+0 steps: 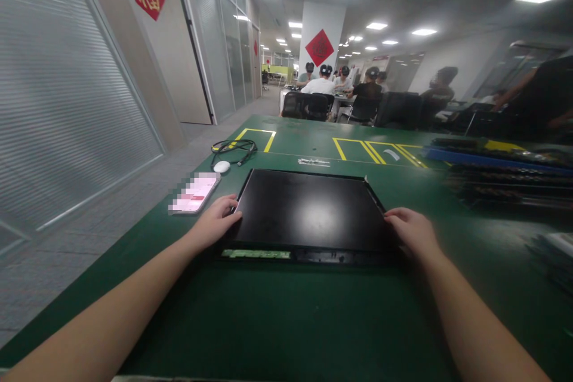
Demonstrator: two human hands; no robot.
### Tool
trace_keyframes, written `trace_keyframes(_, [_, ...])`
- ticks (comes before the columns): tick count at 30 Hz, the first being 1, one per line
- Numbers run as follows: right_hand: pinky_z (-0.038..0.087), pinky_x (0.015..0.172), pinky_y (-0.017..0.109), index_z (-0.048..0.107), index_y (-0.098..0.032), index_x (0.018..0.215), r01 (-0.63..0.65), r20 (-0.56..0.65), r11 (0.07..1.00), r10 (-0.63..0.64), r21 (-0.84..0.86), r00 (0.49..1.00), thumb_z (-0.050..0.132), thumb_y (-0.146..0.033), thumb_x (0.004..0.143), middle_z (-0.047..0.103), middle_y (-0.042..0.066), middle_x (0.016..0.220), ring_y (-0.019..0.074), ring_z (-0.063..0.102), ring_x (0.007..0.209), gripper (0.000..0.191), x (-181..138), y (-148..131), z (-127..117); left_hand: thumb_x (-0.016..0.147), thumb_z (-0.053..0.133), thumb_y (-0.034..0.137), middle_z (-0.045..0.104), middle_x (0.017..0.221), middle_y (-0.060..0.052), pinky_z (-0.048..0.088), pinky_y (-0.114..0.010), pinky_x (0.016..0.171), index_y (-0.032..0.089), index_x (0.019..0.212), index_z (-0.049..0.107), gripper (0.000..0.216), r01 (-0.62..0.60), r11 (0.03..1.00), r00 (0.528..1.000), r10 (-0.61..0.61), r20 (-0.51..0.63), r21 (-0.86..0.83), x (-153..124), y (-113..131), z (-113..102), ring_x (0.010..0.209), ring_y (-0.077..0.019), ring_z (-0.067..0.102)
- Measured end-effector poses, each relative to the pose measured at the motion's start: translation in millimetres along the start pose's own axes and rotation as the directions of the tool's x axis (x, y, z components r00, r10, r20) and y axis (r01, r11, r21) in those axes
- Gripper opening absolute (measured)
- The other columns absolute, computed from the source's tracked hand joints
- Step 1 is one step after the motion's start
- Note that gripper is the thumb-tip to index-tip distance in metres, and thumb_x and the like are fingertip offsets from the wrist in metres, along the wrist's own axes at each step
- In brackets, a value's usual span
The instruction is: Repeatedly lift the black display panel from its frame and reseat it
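While a flat black screen panel [286, 203] is held by its two sides, its dark face is turned upward, and a bright, blurred patch of light is reflected near its middle. Its left edge is grasped by the left hand [222, 215], whose grip is closed on the border with the digits bent at the rim. Its right edge is likewise grasped by the right hand [414, 230], the fingertips of this grip being set against the rim; how far the fingers are tucked beneath cannot be told. The panel is placed on the green worktop [286, 322], between the two hands, and is bordered by a shallow black frame [349, 255]; whether it is fully seated there cannot be told. Along the near side of the frame, toward the left, a narrow green circuit strip [256, 253] is exposed. Near the left hand, a phone [197, 193] is laid with its screen lit; just beyond it a white rounded object [221, 167] is set, with a black cable [242, 161] coiled behind. Past the panel's far edge, pale scraps [314, 162] are scattered, and the surface is marked with yellow tape outlines [375, 152]. At the right, dark flat parts [501, 185] are stacked, blurred. Farther back, people [319, 85] are seen seated.
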State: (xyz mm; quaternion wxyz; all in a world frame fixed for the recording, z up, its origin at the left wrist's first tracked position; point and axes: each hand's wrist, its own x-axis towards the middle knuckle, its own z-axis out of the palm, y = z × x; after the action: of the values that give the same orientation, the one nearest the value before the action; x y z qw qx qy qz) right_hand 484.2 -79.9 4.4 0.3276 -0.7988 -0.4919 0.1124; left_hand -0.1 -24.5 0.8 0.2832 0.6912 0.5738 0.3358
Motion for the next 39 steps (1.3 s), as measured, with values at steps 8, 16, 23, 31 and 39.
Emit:
trace_keyframes(8, [0.048, 0.063, 0.032, 0.077, -0.022, 0.085, 0.005, 0.014, 0.998, -0.006, 0.067, 1.0, 0.061, -0.04, 0.07, 0.074, 0.006, 0.078, 0.0228, 0.066, 0.072, 0.028, 6, 12, 4, 0.072, 0.063, 0.05, 0.057, 0.139, -0.015, 0.041, -0.049, 0.109, 0.023, 0.091, 0.066, 0.033, -0.039, 0.999, 0.999, 0.039, 0.014, 0.027, -2, 2, 0, 0.133, -0.0341, 0.05])
trace_keyframes(16, [0.048, 0.066, 0.034, 0.077, -0.021, 0.082, -0.019, 0.008, 0.996, 0.018, 0.085, 1.0, 0.061, -0.039, 0.067, 0.074, 0.006, 0.078, 0.0236, 0.066, 0.073, 0.028, 6, 10, 3, 0.067, 0.07, 0.053, 0.058, 0.136, -0.018, 0.043, -0.049, 0.108, 0.019, 0.089, 0.069, 0.04, -0.052, 0.996, 0.998, 0.054, 0.021, -0.074, 0, -3, -1, 0.129, -0.0355, 0.053])
trace_keyframes(23, [0.048, 0.064, 0.033, 0.077, -0.021, 0.083, -0.022, 0.017, 0.996, 0.021, 0.091, 1.0, 0.061, -0.039, 0.067, 0.073, 0.006, 0.076, 0.023, 0.065, 0.071, 0.028, 8, 14, 5, 0.06, 0.078, 0.05, 0.058, 0.137, -0.018, 0.041, -0.05, 0.11, 0.018, 0.088, 0.072, 0.043, 0.005, 0.985, 1.0, -0.004, 0.006, -0.17, 0, -3, -2, 0.128, -0.0353, 0.055])
trace_keyframes(31, [0.048, 0.065, 0.034, 0.077, -0.023, 0.083, -0.019, 0.007, 0.997, 0.018, 0.069, 1.0, 0.061, -0.039, 0.067, 0.073, 0.006, 0.076, 0.023, 0.065, 0.071, 0.027, 9, 14, 5, 0.053, 0.084, 0.047, 0.057, 0.14, -0.018, 0.036, -0.052, 0.113, 0.018, 0.084, 0.072, 0.044, 0.063, 0.948, 0.998, -0.067, -0.003, -0.312, 0, -2, 2, 0.131, -0.0361, 0.053])
trace_keyframes(39, [0.048, 0.061, 0.032, 0.076, -0.021, 0.083, 0.002, -0.01, 0.994, -0.001, 0.105, 1.0, 0.061, -0.039, 0.067, 0.072, 0.006, 0.074, 0.0225, 0.065, 0.07, 0.029, 9, 17, 7, 0.052, 0.085, 0.046, 0.057, 0.141, -0.018, 0.035, -0.053, 0.114, 0.018, 0.083, 0.071, 0.044, 0.08, 0.944, 0.996, -0.084, 0.002, -0.321, -1, -1, 1, 0.131, -0.0376, 0.052])
